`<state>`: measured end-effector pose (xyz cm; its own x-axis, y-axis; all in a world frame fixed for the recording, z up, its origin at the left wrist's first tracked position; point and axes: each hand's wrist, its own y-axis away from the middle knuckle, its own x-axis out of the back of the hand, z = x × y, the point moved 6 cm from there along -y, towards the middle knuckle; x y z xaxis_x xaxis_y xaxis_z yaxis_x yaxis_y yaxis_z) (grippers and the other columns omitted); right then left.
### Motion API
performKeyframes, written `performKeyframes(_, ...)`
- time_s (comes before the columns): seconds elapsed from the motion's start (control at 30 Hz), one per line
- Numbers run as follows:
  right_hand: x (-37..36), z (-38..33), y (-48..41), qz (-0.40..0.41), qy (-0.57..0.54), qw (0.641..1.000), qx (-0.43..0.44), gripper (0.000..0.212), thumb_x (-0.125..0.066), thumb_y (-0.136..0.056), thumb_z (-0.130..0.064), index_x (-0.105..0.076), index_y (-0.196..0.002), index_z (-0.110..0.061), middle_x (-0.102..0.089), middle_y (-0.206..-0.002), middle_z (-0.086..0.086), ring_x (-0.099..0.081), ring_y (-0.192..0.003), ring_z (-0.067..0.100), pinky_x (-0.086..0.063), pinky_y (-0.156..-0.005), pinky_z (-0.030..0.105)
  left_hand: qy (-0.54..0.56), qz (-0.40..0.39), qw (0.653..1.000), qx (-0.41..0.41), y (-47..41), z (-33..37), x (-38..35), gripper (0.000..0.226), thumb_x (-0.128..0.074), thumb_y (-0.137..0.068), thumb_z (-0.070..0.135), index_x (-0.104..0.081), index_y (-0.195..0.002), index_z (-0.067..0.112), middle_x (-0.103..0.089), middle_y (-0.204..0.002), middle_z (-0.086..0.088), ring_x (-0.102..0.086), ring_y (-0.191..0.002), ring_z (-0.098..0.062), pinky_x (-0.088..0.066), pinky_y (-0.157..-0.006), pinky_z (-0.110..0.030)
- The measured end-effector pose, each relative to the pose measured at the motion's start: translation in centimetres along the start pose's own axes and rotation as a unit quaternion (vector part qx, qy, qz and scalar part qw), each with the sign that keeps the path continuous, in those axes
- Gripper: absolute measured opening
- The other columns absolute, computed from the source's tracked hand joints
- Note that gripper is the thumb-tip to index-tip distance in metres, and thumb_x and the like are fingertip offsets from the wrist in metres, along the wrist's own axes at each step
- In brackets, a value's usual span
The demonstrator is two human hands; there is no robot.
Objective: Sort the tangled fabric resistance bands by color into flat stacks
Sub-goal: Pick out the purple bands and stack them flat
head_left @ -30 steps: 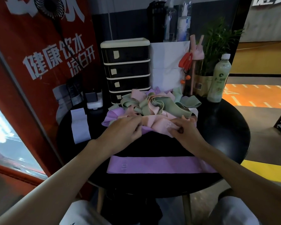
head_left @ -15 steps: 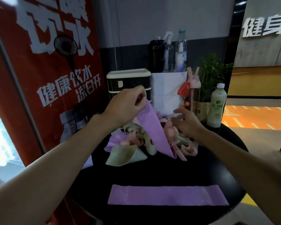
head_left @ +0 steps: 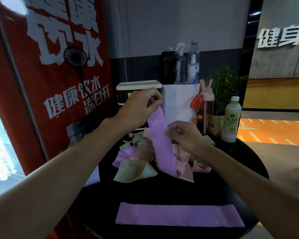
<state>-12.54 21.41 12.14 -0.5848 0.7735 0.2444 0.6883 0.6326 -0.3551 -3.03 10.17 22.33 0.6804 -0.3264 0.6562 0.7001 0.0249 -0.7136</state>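
Observation:
My left hand (head_left: 138,107) pinches the top end of a purple band (head_left: 162,145) marked 10 LB and holds it up above the pile. The band hangs down to the tangled pile (head_left: 145,159) of green, pink and purple bands on the round black table (head_left: 231,169). My right hand (head_left: 183,135) grips the band's right edge partway down, just above the pile. One purple band (head_left: 178,215) lies flat near the table's front edge.
Behind the pile stand a small drawer unit (head_left: 138,87), a white paper bag (head_left: 179,100), a pink bottle (head_left: 205,107), a potted plant (head_left: 226,90) and a pale green drink bottle (head_left: 232,119). A red banner (head_left: 50,83) with a fan is at the left.
My left hand drew a purple band up out of the pile and holds it high. My right hand moved from the pile onto the band's edge. The camera tilted up.

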Motion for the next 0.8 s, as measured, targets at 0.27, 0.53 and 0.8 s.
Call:
performKeyframes(0.27, 0.0, -0.6, 0.5, -0.021, -0.047, 0.999, -0.016, 0.005, -0.059, -0.094, -0.009, -0.061, -0.092, -0.013, -0.06, -0.068, 0.006, -0.051, -0.058, 0.015, -0.043, -0.058, 0.029, 0.084, 0.058, 0.994, 0.049, -0.2, -1.6, 1.6, 0.006, -0.066, -0.093, 0.009, -0.066, -0.095, 0.015, -0.065, -0.083, 0.006, -0.061, -0.074, 0.0, -0.048, -0.067, -0.013)
performKeyframes(0.53, -0.9, 1.5, 3.6, -0.17, -0.1, 0.978, -0.071, 0.044, -0.067, -0.088, -0.003, -0.054, -0.128, -0.014, -0.072, -0.109, 0.01, -0.07, -0.1, 0.027, -0.055, -0.089, 0.039, 0.074, 0.124, 0.987, 0.07, 1.1, -4.0, 3.2, 0.006, -0.07, -0.091, 0.013, -0.066, -0.089, 0.017, -0.068, -0.084, 0.007, -0.064, -0.076, -0.002, -0.051, -0.072, -0.019)
performKeyframes(0.8, 2.0, 4.5, 6.9, -0.173, -0.077, 0.977, -0.094, 0.021, -0.075, -0.083, -0.012, -0.072, -0.104, -0.014, -0.071, -0.104, 0.011, -0.066, -0.097, 0.024, -0.048, -0.09, 0.037, 0.068, 0.15, 0.98, 0.116, 5.1, -6.4, 3.8, 0.006, -0.07, -0.091, 0.015, -0.066, -0.091, 0.01, -0.067, -0.078, 0.003, -0.062, -0.068, 0.0, -0.047, -0.062, -0.012)
